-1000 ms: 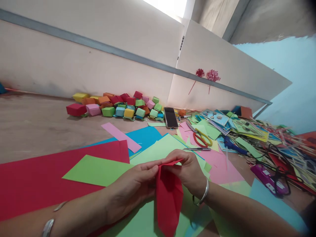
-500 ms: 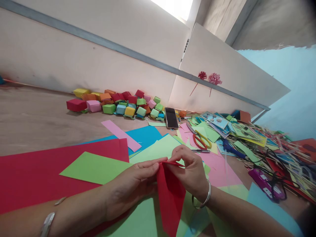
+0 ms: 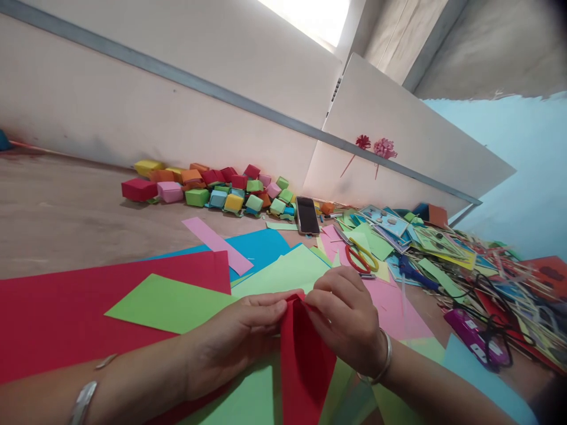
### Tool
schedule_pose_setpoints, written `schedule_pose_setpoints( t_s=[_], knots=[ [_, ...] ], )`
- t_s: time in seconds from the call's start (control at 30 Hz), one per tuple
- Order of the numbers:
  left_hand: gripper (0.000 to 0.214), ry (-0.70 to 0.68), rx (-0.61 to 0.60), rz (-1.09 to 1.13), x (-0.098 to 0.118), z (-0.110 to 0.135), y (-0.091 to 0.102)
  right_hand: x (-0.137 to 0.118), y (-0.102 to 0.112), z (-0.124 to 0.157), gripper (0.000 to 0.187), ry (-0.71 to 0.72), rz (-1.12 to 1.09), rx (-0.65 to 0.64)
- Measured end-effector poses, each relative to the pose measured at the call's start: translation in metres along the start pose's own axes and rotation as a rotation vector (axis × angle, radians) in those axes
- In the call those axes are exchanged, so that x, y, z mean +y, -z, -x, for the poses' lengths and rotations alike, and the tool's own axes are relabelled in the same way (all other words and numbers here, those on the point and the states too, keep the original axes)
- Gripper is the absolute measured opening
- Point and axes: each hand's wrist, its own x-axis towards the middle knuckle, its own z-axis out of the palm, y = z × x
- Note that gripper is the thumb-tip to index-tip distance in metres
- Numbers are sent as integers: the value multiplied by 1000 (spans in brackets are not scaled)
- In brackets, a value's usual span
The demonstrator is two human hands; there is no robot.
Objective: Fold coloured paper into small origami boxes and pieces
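"Brown surface [image 3: 57, 230] is stretching beyond the far edge of the red sheet [image 3: 48, 324]."

"And our folded red paper [image 3: 305, 378]?"

"Low centre: our left hand [image 3: 248, 330] and right hand [image 3: 349, 321] are pinching its top, thumbs and fingers closed; its lower end is running out of view."

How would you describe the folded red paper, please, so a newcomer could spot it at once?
Find the big red sheet at lower left, then look right to the left hand. Between it and the right hand is the folded paper, pinched at its top. Unlike the flat sheets nearby, it is held.
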Motion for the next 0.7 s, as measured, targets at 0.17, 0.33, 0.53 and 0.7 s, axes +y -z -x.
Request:
schedule_pose_setpoints(
  t_s=[0.17, 0.33, 0.53, 0.7],
  knots=[
    [16, 3, 30, -7, -1, 1, -1, -1, 0, -2, 13, -97, -81, -33],
    [22, 30, 84, -24, -1, 0, 2, 0, -2, -2, 11, -226, -266, -89],
    [24, 50, 58, -49, 0, 1, 1, -7, -5, 4, 33, -265, -276, -63],
    [27, 28, 43, -43, 0, 3, 0, -8, -5, 6, 29, -355, -185, -4]
  ],
)
